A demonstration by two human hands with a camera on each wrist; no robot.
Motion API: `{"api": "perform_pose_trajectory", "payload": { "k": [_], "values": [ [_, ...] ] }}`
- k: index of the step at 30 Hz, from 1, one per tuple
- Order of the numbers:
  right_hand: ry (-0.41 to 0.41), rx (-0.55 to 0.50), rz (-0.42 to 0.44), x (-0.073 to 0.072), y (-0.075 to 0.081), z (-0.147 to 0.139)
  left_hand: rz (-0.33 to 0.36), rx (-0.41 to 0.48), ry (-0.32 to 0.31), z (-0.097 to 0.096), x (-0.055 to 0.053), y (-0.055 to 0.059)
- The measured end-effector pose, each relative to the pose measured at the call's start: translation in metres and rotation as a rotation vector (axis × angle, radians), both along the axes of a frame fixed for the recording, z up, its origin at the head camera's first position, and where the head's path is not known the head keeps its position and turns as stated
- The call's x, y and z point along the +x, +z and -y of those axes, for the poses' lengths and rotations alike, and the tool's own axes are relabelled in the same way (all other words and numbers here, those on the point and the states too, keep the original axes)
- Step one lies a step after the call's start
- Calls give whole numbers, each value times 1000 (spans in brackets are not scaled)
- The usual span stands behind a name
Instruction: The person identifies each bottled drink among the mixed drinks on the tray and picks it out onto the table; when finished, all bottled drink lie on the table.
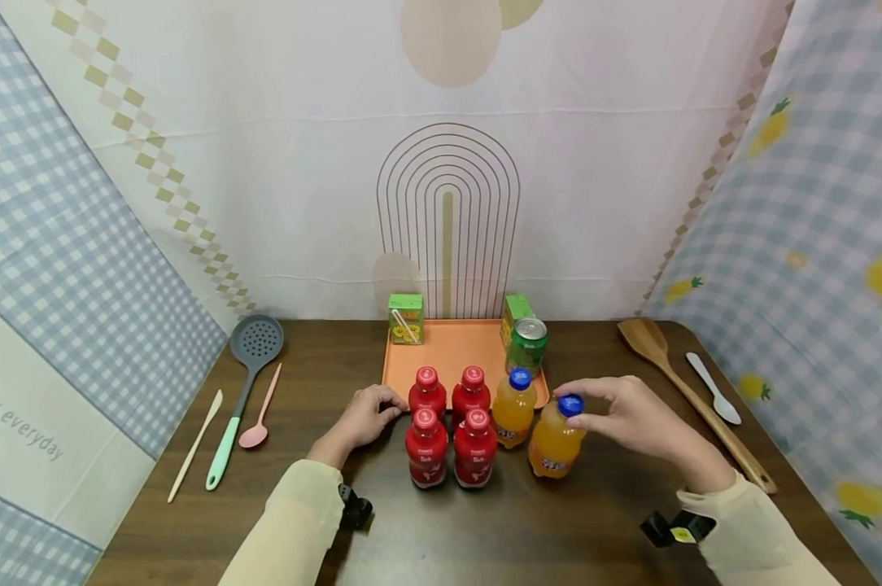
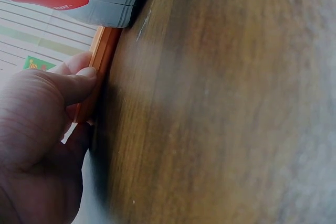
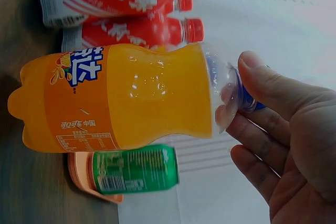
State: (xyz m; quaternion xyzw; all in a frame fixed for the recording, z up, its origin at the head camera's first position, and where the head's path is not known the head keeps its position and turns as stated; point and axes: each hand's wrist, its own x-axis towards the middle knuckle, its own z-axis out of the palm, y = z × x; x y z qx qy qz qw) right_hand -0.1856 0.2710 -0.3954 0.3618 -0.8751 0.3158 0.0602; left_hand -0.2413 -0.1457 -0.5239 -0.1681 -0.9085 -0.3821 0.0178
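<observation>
My right hand (image 1: 624, 415) pinches the blue cap of an orange soda bottle (image 1: 556, 443), which stands nearly upright. In the right wrist view, that soda bottle (image 3: 131, 98) fills the middle, thumb and fingers around its cap. A second orange soda bottle (image 1: 514, 413) is just left of it, by the tray's front right. With thumb and fingers, my left hand (image 2: 47, 108) pinches the rim of the orange tray (image 2: 102, 51) at its front left corner. Several red bottles (image 1: 426, 456) with red caps stand between the hands, partly hiding the tray's front edge.
On the tray, a green drink carton (image 1: 406, 321) stands back left, another carton (image 1: 516, 308) back right, behind a green can (image 1: 527, 346). A slotted turner (image 1: 256, 342), pink spoon (image 1: 254, 435) and cream knife (image 1: 195, 445) lie left; a wooden spatula (image 1: 675, 378) and white spoon (image 1: 715, 391) lie right.
</observation>
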Motion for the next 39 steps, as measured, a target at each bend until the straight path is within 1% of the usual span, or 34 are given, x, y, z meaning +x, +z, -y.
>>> {"api": "perform_pose_trajectory", "payload": {
  "k": [4,7,11,12,15,18,19,23,29,34,39],
  "values": [
    [78,-39,26,3,-1,9,-8,-2,3,0,0,0],
    [119,-54,50,4,-2,16,-7,-6,5,0,0,0],
    [158,-55,69,5,-5,24,5,-10,6,0,0,1],
    [167,-54,72,7,-2,28,10,-11,7,0,0,1],
    [187,-54,98,6,-4,33,23,-15,12,0,-1,1],
    [189,-46,126,5,-5,37,25,-14,12,0,-1,2],
    [189,-44,133,3,-9,37,25,-14,12,0,-1,2],
    [190,-40,125,3,-11,40,21,-15,10,0,-1,2],
    [180,-48,145,4,-10,42,15,-21,6,-1,-1,1],
    [166,-50,160,4,-9,42,25,-12,9,-1,-1,2],
    [141,-55,191,4,-9,43,24,-13,13,-1,-2,2]
  ]
}}
